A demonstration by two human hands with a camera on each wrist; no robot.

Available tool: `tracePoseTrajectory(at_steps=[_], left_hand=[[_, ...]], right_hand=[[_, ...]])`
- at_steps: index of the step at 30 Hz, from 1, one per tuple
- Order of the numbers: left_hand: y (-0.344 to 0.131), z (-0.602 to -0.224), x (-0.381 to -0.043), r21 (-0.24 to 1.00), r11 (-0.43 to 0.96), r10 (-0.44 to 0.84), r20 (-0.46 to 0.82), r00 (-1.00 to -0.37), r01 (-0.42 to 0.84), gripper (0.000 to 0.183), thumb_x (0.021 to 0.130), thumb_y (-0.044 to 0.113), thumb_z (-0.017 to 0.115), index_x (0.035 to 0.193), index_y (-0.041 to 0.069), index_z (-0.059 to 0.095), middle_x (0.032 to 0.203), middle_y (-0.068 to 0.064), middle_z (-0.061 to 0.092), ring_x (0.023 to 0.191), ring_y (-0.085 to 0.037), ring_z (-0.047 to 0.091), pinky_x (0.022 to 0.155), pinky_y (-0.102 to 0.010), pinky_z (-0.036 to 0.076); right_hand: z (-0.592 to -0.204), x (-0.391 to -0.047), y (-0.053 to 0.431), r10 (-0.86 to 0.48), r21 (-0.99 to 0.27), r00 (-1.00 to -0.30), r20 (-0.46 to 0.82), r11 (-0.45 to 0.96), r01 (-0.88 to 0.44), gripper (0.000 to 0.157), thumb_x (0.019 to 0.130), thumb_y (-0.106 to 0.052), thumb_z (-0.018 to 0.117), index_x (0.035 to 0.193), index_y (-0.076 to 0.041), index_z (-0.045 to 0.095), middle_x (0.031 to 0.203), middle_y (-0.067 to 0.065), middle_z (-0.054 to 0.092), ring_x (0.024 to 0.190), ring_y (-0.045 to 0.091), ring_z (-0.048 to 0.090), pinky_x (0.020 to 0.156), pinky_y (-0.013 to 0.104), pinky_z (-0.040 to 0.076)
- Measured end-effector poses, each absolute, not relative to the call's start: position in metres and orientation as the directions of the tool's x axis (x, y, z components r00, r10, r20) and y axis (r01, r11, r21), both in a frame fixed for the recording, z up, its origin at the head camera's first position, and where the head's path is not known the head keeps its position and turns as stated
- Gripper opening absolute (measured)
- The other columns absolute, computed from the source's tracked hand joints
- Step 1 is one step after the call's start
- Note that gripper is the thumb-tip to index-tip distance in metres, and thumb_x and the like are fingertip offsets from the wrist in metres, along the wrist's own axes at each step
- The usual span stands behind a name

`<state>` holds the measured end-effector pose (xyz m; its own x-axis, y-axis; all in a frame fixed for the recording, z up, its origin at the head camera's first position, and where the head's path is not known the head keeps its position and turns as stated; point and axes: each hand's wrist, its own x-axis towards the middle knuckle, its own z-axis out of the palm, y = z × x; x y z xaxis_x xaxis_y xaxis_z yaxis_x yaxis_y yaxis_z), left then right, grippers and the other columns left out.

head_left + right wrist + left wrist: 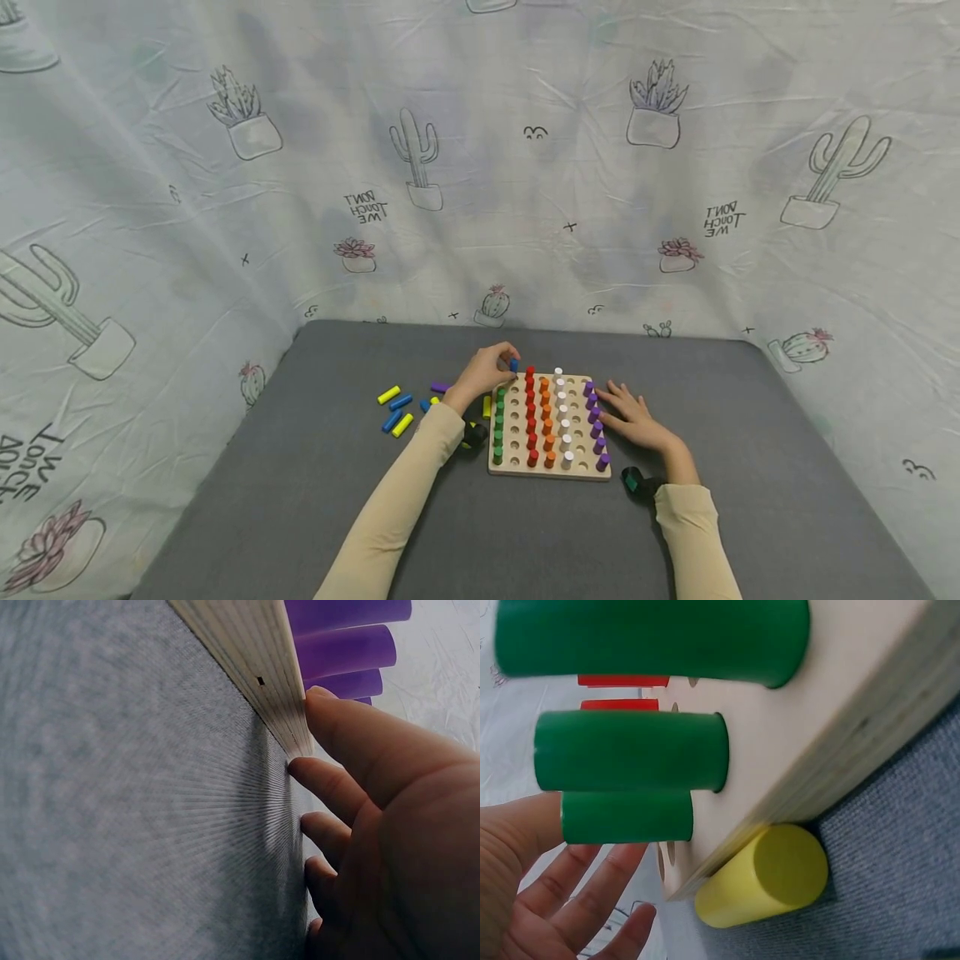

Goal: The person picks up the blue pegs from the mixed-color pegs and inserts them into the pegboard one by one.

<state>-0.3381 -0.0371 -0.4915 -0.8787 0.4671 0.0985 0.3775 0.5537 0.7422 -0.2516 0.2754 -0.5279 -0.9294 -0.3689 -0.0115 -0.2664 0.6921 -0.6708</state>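
Observation:
My left hand point(480, 372) pinches a blue peg point(513, 365) over the far left part of a wooden peg board point(551, 472), at the far end of the column of holes between the green and red pegs. Whether the peg's lower end is in a hole, I cannot tell. Green pegs point(630, 752) stand in front of the left hand point(547, 892) in the left wrist view, hiding its fingertips and the blue peg. With fingers spread, my right hand point(637, 422) rests at the board's right side, by the purple pegs point(345, 651); its thumb touches the board's edge point(259, 671).
Red point(531, 410), orange point(547, 425) and white pegs point(564, 427) stand in columns on the board. Loose yellow point(402, 425), blue point(401, 402) and purple pegs point(439, 387) lie left of it on the grey table point(480, 533). One yellow peg point(787, 874) lies against its left edge.

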Motion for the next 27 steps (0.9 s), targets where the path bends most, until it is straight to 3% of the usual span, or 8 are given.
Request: tracePoseTrajectory(at_steps=[27], left_hand=[[-0.0316, -0.4944, -0.3428, 0.732, 0.566, 0.476, 0.085, -0.875, 0.379, 0.024, 0.088, 0.007, 0.062, 0.112, 0.008, 0.059, 0.098, -0.005, 0.06, 0.085, -0.017, 0.059, 0.069, -0.03, 0.049]], right_hand=[[-0.5291, -0.255, 0.2775, -0.364, -0.663, -0.931, -0.018, 0.701, -0.262, 0.059, 0.097, -0.033, 0.047, 0.144, -0.002, 0.03, 0.15, 0.029, 0.009, 0.137, 0.048, -0.004, 0.105, 0.065, -0.009]])
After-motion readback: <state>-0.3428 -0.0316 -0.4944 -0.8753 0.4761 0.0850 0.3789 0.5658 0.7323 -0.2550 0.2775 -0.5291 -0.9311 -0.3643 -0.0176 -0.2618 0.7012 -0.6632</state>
